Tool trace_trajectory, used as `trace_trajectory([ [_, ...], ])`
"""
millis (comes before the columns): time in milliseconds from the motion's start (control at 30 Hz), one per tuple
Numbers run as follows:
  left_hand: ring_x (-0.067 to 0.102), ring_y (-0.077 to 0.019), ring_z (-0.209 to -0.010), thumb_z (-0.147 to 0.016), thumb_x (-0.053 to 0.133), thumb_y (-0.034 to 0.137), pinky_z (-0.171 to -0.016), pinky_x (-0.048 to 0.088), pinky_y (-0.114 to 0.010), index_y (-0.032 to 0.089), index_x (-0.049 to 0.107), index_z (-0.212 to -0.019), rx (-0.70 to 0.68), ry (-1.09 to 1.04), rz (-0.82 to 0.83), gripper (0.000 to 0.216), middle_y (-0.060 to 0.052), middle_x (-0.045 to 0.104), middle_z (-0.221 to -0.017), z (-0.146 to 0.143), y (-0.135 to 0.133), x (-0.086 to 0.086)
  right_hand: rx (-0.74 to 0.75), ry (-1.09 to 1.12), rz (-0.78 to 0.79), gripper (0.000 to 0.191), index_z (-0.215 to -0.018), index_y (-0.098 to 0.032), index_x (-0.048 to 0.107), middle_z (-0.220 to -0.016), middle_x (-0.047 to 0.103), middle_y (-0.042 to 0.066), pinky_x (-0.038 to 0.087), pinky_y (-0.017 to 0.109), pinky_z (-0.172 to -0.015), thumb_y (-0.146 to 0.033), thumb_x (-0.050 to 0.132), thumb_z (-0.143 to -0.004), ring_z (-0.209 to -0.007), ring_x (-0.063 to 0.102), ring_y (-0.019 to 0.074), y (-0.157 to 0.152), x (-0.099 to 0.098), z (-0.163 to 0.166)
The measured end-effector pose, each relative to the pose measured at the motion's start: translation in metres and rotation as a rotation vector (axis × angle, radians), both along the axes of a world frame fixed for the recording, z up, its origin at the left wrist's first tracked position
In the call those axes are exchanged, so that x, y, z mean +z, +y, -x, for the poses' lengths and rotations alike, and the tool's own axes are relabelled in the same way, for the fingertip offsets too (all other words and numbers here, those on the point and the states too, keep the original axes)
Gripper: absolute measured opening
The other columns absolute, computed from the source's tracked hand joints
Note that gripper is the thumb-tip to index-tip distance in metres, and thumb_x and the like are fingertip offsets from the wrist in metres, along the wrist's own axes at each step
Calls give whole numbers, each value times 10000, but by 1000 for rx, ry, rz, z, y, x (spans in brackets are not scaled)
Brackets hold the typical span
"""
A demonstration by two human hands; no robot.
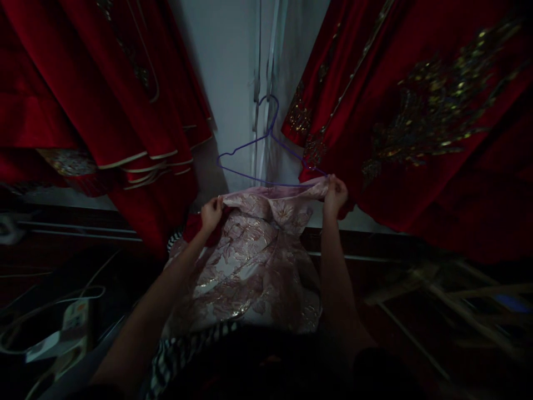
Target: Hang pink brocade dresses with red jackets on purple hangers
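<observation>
Pink brocade fills the middle of the view: a pale pink garment [254, 261] with a raised leaf pattern that glints gold where the light catches it. It hangs down from the two hands toward the near edge, wider at the bottom than at the top, and its upper edge is stretched almost level between them. The left hand [211, 214] is closed in a fist on the left corner of that upper edge. The right hand [335, 194] is likewise closed, pinching the right corner together with the right end of a thin purple wire hanger [266, 161]. The hanger sits just above and behind the garment, its hook up against a pale wall [229, 66] on the far side, near thin cords running down that wall. Red robes with cream piping [104, 100] hang to the left, and a red robe with gold embroidery [437, 105] hangs to the right. Black-and-white striped cloth [183, 355] shows below the garment at the near edge. The floor on both sides is too dark to read.
</observation>
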State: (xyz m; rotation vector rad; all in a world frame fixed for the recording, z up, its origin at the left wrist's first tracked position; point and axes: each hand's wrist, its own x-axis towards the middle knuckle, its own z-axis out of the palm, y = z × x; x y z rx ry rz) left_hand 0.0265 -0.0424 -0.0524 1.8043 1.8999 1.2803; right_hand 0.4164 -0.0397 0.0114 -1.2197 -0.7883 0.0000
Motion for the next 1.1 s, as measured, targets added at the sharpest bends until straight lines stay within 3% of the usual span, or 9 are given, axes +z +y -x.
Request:
trace_trajectory([
  [67,656,-221,-857,-924,372,430,-722,459,-270,153,659,-944,-29,-84,-7,399,-99,718,-944,-4,-11,-13,2,52,78,514,-832,-150,654,-866,702,125,519,361,-756,-635,501,-754,-815,650,219,-9,-21,-1],
  [133,653,-208,-890,-908,415,412,-758,474,-266,160,646,-977,-123,-134,-50,349,-78,712,-983,-15,-20,-6,77,66,132,520,-785,-157,646,-795,695,107,522,355,-702,-659,531,-708,-761,645,218,-20,-37,0],
  [233,647,-186,-867,-923,401,417,-761,482,-265,180,638,-989,-339,-62,-163,342,-53,701,-948,-46,-31,36,198,48,115,477,-796,-161,636,-770,678,73,516,342,-719,-624,570,-702,-749,638,198,-36,-45,4],
  [333,625,-189,-845,-946,360,440,-768,473,-292,181,616,-955,-429,184,-314,364,-67,669,-902,-86,-31,91,227,13,46,421,-836,-163,627,-820,669,62,501,336,-787,-571,568,-748,-789,629,181,-48,-39,13],
  [433,591,-212,-971,-960,331,389,-870,454,-337,161,608,-989,-570,412,-440,360,-106,649,-998,-120,-17,116,231,-52,46,387,-829,-170,623,-804,654,48,487,329,-795,-549,567,-775,-784,613,174,-54,-30,22],
  [533,544,-231,-1090,-940,378,329,-1013,386,-397,161,636,-984,-663,559,-444,310,-116,623,-1150,-140,-2,93,247,-113,59,370,-818,-176,620,-774,639,38,481,322,-775,-541,558,-794,-764,600,173,-56,-26,28],
  [633,477,-307,-1165,-861,520,343,-1053,324,-487,155,676,-920,-559,669,-399,251,-157,550,-1279,-148,1,52,249,-129,67,372,-831,-177,612,-787,637,45,478,325,-783,-542,542,-806,-768,597,175,-57,-26,31],
  [700,479,-306,-1134,-867,510,353,-1035,328,-493,165,682,-918,-482,636,-407,259,-157,571,-1219,-150,-3,35,231,-126,78,376,-842,-178,607,-808,640,53,475,327,-796,-545,532,-811,-782,597,176,-58,-26,32],
  [1100,501,-203,-993,-928,441,403,-942,347,-382,207,695,-902,-590,379,-391,322,-49,625,-1016,-132,-15,44,16,-110,-37,407,-795,-158,598,-796,627,47,464,336,-817,-551,500,-830,-786,583,168,-46,-4,13],
])
